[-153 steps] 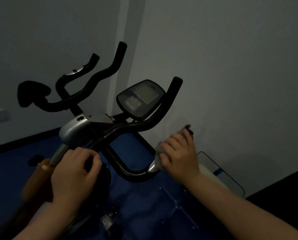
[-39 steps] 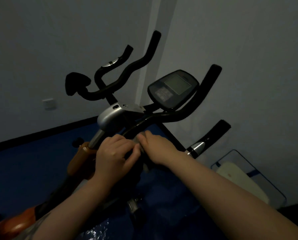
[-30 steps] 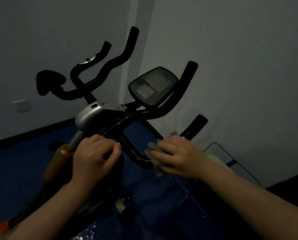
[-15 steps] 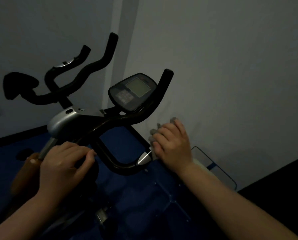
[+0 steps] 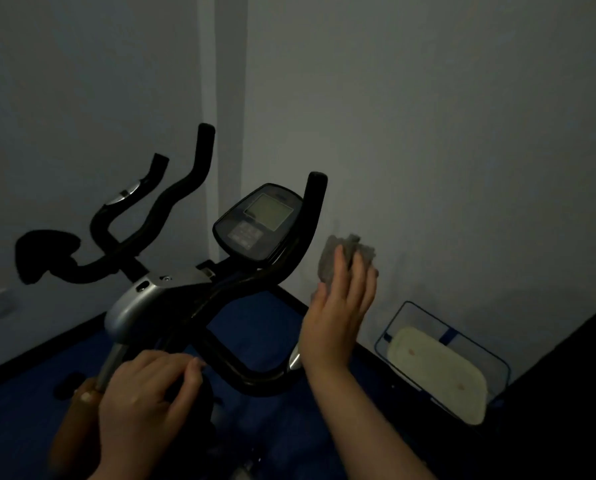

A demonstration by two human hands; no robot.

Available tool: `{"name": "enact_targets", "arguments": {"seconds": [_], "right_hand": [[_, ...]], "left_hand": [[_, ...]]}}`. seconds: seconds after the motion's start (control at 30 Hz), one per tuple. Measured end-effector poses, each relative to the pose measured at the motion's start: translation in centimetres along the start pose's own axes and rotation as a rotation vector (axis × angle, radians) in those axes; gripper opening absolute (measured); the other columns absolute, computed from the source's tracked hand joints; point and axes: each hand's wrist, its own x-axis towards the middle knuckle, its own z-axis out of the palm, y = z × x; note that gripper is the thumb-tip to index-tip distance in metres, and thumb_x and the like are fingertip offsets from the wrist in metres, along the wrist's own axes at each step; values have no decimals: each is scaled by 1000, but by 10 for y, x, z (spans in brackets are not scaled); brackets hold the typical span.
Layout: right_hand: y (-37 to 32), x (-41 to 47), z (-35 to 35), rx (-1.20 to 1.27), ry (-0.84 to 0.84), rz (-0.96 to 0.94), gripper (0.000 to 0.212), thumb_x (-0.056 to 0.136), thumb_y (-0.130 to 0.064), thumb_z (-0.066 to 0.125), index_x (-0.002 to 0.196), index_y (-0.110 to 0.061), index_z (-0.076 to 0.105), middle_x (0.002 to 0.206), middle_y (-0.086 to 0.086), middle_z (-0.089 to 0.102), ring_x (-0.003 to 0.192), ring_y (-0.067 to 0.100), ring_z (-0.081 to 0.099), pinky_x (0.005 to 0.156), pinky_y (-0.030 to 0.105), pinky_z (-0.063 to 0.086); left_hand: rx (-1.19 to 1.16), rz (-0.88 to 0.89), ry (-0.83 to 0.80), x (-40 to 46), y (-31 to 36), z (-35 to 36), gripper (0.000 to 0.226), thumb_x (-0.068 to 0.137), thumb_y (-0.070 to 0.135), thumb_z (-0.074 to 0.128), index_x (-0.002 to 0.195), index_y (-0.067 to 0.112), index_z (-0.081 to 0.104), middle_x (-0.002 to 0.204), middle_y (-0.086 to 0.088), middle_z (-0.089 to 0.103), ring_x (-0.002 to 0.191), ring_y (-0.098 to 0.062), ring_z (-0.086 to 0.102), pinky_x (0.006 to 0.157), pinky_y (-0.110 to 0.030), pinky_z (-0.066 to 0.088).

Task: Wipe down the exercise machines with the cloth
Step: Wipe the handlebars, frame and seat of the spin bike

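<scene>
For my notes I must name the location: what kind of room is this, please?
Probably a small gym or home exercise room: an exercise bike with a console, a second set of handlebars behind it, and blue floor matting.

dim rm: grey walls (image 5: 428, 116), blue floor (image 5: 22, 420), wire basket (image 5: 393, 327) by rt wall.

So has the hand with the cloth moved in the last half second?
Yes. The right hand with the cloth has moved up the lower right grip, towards the console.
</scene>
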Motion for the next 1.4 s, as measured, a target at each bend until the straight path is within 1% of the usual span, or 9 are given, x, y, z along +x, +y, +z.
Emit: {"name": "enact_targets", "arguments": {"seconds": [0.2,0.5,0.63,0.73,0.87,1.0,1.1,1.2,1.4], "right_hand": [[-8,15,-7,14,-65,102,64,99,-12,46,154,-19,13,162,-1,-2,147,22,4,118,33,13],[-21,-53,-31,408,-211,430,60,102,-24,35,145,-45,-2,160,-8,6,138,2,24,97,1,28],[-18,-42,-22,274,-152,316,60,104,-31,31,149,-33,-7,161,-10,-10,147,5,1,120,31,16],[-17,-89,-30,106,-340,47,54,103,-37,25,153,-27,7,162,-13,-5,149,11,-6,121,33,4],[7,-90,-56,-181,-543,-359,49,100,-46,29,143,-25,41,149,-8,39,141,19,27,119,42,0],[13,-44,-67,-198,-789,-683,42,93,-46,44,124,-22,58,118,-8,58,119,15,46,113,43,23],[-10,-33,-46,-320,-882,-822,34,94,-46,41,99,-19,62,88,-4,62,84,17,56,82,30,38],[-34,-29,-23,-441,-1065,-811,42,102,-48,26,111,-15,50,100,4,63,88,25,60,66,32,32],[-31,-21,-36,-433,-1216,-944,42,104,-41,24,131,-11,38,121,8,55,100,26,56,73,33,32]], "left_hand": [[-5,46,7,3,1,0,33,89,30,51,69,17,74,73,6,70,71,-8,56,61,-37,45],[-24,47,1,0,-2,2,37,91,34,49,69,19,74,73,6,70,72,-6,54,60,-38,45],[-5,39,-11,-1,0,1,33,88,31,50,68,18,72,69,6,67,73,-7,51,60,-36,41],[1,31,-5,-1,1,1,32,88,31,50,68,18,72,69,7,67,73,-7,52,60,-36,42],[20,16,-15,0,0,0,33,90,32,50,69,19,72,70,8,67,70,-13,59,61,-36,43],[13,-5,-4,-2,0,0,32,90,30,52,68,17,71,69,8,67,69,-13,60,62,-35,42],[17,-41,4,-2,1,1,31,90,31,52,68,17,71,68,8,66,68,-11,57,63,-29,39],[25,-59,17,-2,2,2,31,90,30,53,68,16,71,69,6,66,67,-12,57,62,-32,41],[33,-94,14,-3,4,1,32,91,30,53,67,17,70,69,8,67,67,-11,57,62,-31,42]]}}
